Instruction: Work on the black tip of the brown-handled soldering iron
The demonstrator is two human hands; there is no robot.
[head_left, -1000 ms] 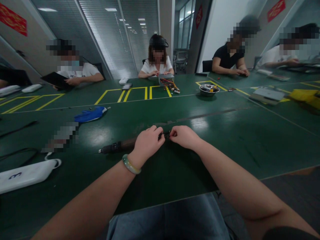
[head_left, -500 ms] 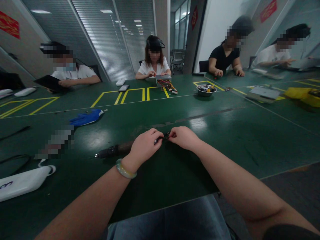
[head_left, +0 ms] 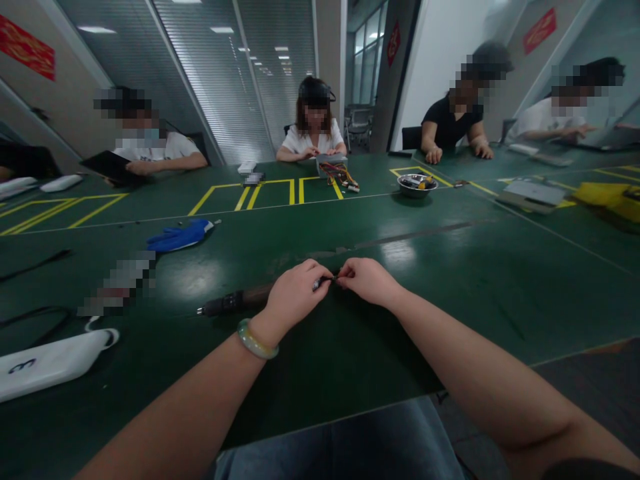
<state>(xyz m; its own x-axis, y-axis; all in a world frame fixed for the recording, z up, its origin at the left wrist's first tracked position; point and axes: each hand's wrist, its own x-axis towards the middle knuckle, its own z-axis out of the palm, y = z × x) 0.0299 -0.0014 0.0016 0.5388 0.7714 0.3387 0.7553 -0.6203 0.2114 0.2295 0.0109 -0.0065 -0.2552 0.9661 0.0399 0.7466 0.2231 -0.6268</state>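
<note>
An electric screwdriver [head_left: 245, 300] with a dark body lies slanted on the green table, its bit end pointing left. My left hand [head_left: 297, 293], with a bangle at the wrist, is closed over its rear part, which is mostly hidden under the palm and fingers. My right hand [head_left: 367, 280] is closed in a pinch at the tool's tail end, fingertips close to those of the left. Between the fingertips shows a small dark piece [head_left: 334, 277], too small to identify.
A blue glove [head_left: 180, 237] lies beyond the screwdriver to the left. Nearer are a blurred-out flat item [head_left: 120, 283] and a white device [head_left: 50, 363] marked 3. A metal bowl [head_left: 417, 187] of parts stands farther back. Several people sit across the green table [head_left: 450, 267].
The view has shifted slightly, so everything sits a little farther right. My fingertips are a bit closer together around the small dark piece. The screwdriver stays in place.
</note>
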